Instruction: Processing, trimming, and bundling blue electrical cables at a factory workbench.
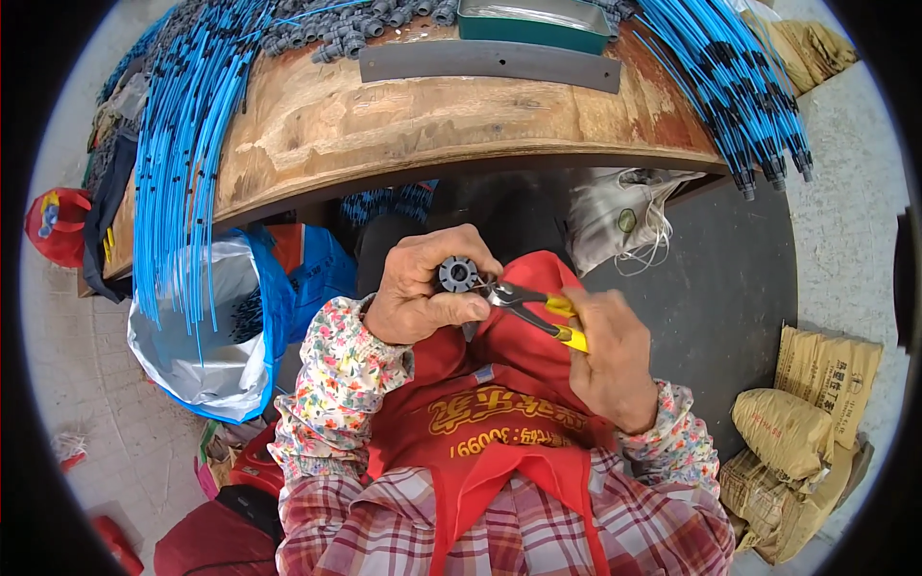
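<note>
Over my lap, my left hand [413, 288] grips a dark grey round plastic fitting [446, 276], its slotted end with a hole in the middle facing up. My thumb and fingers wrap round its sides, so most of its body is hidden. My right hand [613, 360] is closed on the yellow-and-black handles of a pair of pliers [523, 303]. The metal jaws reach in beside the fitting's right edge, between my left thumb and fingers. Whether the jaws bite on anything is too small to make out.
A wooden table [317, 125] stands ahead, bearing a grey metal strip [490, 65], a green tray [533, 21] and piled grey fittings [360, 24]. Blue tubes [192, 144] hang over its left side, more blue tubes [725, 82] at right. A blue-white sack [259, 317] stands left, paper sacks [788, 432] right.
</note>
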Tool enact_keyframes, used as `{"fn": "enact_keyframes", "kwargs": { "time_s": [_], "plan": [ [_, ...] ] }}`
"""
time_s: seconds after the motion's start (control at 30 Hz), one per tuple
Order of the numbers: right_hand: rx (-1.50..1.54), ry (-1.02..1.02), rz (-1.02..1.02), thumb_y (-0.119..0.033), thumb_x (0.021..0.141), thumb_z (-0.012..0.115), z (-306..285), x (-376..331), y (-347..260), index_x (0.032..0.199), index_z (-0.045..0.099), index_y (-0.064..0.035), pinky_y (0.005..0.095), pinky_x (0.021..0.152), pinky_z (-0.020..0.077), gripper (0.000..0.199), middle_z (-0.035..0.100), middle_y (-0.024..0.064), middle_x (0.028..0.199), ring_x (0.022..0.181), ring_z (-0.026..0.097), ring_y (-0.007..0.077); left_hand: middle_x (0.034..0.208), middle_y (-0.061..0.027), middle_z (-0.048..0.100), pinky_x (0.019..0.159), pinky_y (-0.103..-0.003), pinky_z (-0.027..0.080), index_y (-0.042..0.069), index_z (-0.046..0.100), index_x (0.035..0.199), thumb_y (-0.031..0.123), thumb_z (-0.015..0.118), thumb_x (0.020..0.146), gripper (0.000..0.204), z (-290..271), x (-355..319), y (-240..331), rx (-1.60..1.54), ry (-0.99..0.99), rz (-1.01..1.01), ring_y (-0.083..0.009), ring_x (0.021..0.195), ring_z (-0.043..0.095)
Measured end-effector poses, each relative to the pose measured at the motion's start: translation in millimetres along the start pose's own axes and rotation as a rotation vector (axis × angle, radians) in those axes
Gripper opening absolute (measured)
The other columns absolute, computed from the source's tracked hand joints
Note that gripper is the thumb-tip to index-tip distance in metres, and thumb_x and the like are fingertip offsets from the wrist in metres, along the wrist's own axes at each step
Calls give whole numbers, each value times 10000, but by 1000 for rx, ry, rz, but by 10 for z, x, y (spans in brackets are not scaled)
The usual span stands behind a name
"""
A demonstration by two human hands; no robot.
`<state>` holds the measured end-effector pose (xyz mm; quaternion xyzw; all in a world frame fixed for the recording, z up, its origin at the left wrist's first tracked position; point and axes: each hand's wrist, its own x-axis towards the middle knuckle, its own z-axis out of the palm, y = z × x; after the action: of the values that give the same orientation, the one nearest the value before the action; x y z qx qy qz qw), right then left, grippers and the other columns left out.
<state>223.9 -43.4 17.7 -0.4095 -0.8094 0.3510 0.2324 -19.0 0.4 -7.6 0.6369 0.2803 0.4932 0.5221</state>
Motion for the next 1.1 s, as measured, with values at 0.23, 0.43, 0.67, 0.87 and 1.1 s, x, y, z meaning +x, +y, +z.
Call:
{"fn": "enact_keyframes", "kwargs": {
  "time_s": [0.23, 0.43, 0.67, 0.87, 1.1],
  "plan": [
    [1021, -679, 391, -56, 736, 743, 51, 47, 186, 920, 535, 24, 299, 471, 469, 289, 614, 110, 688, 536, 609, 199, 750, -108, 607, 602, -305, 415, -40, 638, 879, 350, 777, 715, 445, -6, 34, -19, -166, -106, -15, -196, 668, 544],
    [1466, -937, 482, -3, 680, 774, 148, 4, 350, 928, 514, 8, 240, 550, 483, 359, 601, 79, 697, 534, 595, 151, 759, -111, 612, 608, -309, 413, -33, 639, 845, 364, 778, 710, 442, 11, 130, 57, -132, -211, -103, -200, 666, 539],
    [1076, -633, 414, 3, 680, 729, -85, 168, 159, 1024, 471, 27, 263, 510, 478, 431, 590, 62, 769, 585, 598, 142, 796, -110, 616, 629, -301, 410, -29, 634, 872, 337, 773, 717, 422, -39, 139, 34, -63, -137, -100, -194, 704, 544],
    [38, 164, -16, 42, 665, 622, 19, 82, 143, 1098, 495, 26, 348, 654, 480, 452, 575, 134, 978, 826, 593, 243, 834, -117, 612, 648, -289, 410, -37, 629, 913, 305, 757, 738, 404, 112, 68, 24, 81, 81, -9, -188, 741, 549],
    [-172, 174, -80, 41, 683, 640, -54, 93, 121, 1029, 536, 33, 329, 634, 473, 362, 593, 113, 871, 749, 598, 245, 809, -120, 612, 626, -290, 417, -42, 629, 913, 314, 745, 746, 410, 109, 55, 9, 102, 78, 38, -194, 715, 557]
  ]
}}
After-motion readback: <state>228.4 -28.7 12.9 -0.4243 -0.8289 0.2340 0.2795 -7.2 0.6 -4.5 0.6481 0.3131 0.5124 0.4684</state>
